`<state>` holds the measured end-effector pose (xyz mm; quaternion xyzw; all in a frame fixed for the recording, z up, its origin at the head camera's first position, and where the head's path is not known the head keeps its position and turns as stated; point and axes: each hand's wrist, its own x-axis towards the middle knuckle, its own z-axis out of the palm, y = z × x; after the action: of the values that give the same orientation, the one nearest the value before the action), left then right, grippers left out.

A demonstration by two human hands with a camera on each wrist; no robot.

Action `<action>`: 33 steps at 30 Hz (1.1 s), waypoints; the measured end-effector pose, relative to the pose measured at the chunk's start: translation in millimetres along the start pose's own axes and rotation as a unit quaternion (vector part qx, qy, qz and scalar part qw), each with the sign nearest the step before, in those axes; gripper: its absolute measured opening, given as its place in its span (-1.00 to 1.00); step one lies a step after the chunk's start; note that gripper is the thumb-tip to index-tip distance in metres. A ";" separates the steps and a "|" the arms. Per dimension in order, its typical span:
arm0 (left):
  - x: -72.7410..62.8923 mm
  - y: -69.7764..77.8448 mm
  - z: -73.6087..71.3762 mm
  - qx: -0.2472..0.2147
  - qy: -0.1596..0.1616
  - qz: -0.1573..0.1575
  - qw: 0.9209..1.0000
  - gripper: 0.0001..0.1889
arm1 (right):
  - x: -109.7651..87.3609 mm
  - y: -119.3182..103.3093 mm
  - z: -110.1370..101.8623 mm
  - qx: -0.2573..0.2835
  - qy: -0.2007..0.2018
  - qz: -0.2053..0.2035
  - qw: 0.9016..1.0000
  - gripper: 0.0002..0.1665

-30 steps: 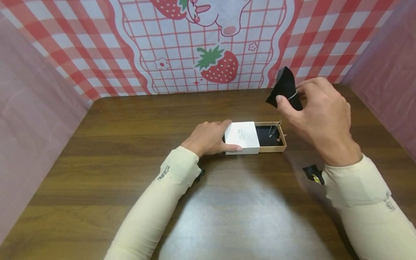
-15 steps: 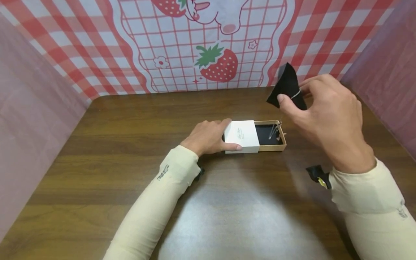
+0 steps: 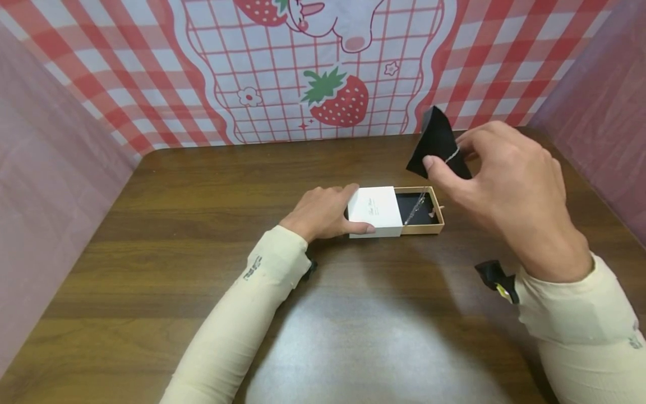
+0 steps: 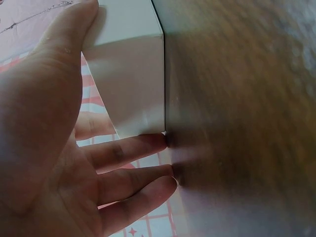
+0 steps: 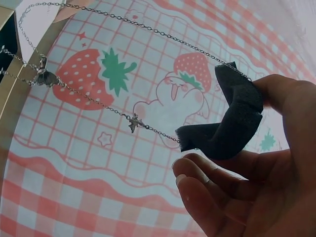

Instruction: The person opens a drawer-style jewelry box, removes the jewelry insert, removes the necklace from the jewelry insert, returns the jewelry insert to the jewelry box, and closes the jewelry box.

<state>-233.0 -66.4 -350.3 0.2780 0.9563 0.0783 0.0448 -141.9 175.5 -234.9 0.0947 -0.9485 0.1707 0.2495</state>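
Observation:
My left hand (image 3: pixel 323 216) grips the left end of a white box sleeve (image 3: pixel 374 207), thumb along its near side. Out of the sleeve's right end, a kraft-edged drawer (image 3: pixel 423 230) with a black inside sticks out. Above and right of it, my right hand (image 3: pixel 510 182) pinches a bent black pad (image 3: pixel 435 143) between thumb and fingers. A silver necklace (image 5: pixel 45 77) loops over this pad, and its chain hangs down to the drawer. In the right wrist view, a small star-like charm (image 5: pixel 134 123) shows on the chain.
The box lies on a brown wooden table (image 3: pixel 212 269). Behind it stands a red-and-white checked backdrop (image 3: pixel 338 101) with strawberries, and pinkish cloth (image 3: pixel 55 151) hangs at both sides. A small ribbon pull (image 3: pixel 438 210) shows at the drawer's right end.
My right hand rose slightly to the right, then came a little lower and back left with the pad. The necklace's hanging end has swung left over the drawer. My left hand stays put.

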 end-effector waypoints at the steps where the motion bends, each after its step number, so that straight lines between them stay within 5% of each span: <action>1: 0.0 0.2 0.1 0.000 0.000 0.000 1.000 -0.04 | -0.2 -0.1 -0.4 -0.001 0.000 0.000 1.000 -0.40; 12: 1.1 0.6 -0.2 0.003 0.000 0.005 1.000 -0.02 | -0.9 5.2 -15.2 -0.012 0.004 0.003 1.000 -0.46; 33: -1.1 -0.3 -0.7 0.007 0.000 0.006 1.000 0.00 | 16.0 47.8 -34.6 -0.033 -0.066 0.104 0.992 -0.26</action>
<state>-232.4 -67.3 -349.6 0.2841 0.9552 0.0721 0.0420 -153.0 231.0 -211.7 -0.0018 -0.9728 0.1575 0.1701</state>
